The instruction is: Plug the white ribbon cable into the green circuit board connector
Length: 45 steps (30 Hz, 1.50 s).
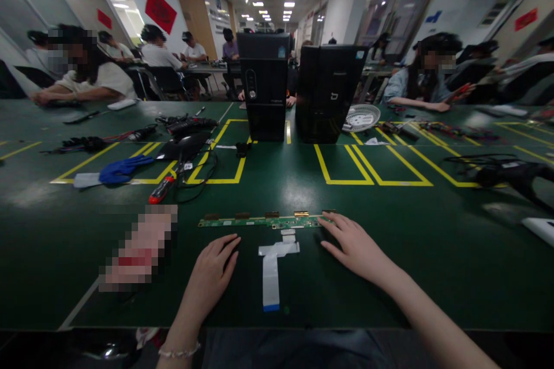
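A long, narrow green circuit board [255, 222] with copper-coloured tabs along its far edge lies across the dark green table. My right hand [352, 242] rests at the board's right end, its fingertips on or just beside it, fingers apart. On the table left of centre lies my left hand [214, 268], fingers stretched out, holding nothing, a little short of the board. Between the two hands a white flat ribbon cable [270, 279] with a blue end runs from near the board towards me.
Two black computer towers [265, 86] stand ahead. To the left lie a red-handled screwdriver [161, 189], a blue glove [123, 169] and black cables. A white basket [362, 118] sits behind right; black cables [515, 173] lie far right. Other people sit around.
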{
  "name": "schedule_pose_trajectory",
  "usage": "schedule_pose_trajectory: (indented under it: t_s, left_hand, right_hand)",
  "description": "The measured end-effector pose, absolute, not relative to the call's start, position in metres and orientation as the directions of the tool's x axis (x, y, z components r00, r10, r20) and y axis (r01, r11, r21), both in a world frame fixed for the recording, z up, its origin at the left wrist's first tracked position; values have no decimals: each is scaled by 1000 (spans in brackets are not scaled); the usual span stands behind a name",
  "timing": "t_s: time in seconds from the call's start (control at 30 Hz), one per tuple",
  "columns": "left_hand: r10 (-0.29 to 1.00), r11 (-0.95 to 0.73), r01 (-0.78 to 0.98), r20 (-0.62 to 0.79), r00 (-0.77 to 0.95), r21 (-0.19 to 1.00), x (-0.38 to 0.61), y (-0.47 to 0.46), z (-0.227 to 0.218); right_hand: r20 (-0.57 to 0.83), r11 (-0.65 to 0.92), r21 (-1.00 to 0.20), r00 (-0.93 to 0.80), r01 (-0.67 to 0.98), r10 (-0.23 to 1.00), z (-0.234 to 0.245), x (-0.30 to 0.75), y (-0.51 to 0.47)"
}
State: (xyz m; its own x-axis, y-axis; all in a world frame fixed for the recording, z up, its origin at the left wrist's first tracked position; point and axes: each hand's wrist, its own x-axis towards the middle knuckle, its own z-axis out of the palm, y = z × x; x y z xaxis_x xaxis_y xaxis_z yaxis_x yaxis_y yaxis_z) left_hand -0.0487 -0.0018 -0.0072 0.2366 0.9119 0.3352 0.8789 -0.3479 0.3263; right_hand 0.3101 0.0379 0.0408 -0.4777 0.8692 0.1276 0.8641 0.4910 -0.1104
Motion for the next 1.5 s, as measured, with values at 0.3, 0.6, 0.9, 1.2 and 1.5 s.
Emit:
schedule_pose_trajectory:
  t_s: [0.3, 0.6, 0.9, 1.2, 1.5]
  left_hand:
    - [913, -347, 882, 330, 240, 319, -49, -2, -8]
    - [900, -353, 893, 361, 243, 279, -26, -9, 1]
    - [844, -507, 836, 318, 432, 210, 63, -13, 16]
    - [847, -513, 835, 276, 454, 201, 92, -18, 7]
    - [844, -501, 846, 319, 431, 182, 101, -12, -5]
  right_hand:
    - [338, 738, -331, -656, 588, 674, 18, 327, 80]
    - [273, 721, -263, -667, 641, 693, 10, 319, 68]
    - [257, 721, -238, -674, 651, 693, 3, 319, 69]
    - [234, 697, -247, -657, 673, 717, 5, 317, 65]
    - [219, 697, -240, -661, 676, 717, 5, 316, 64]
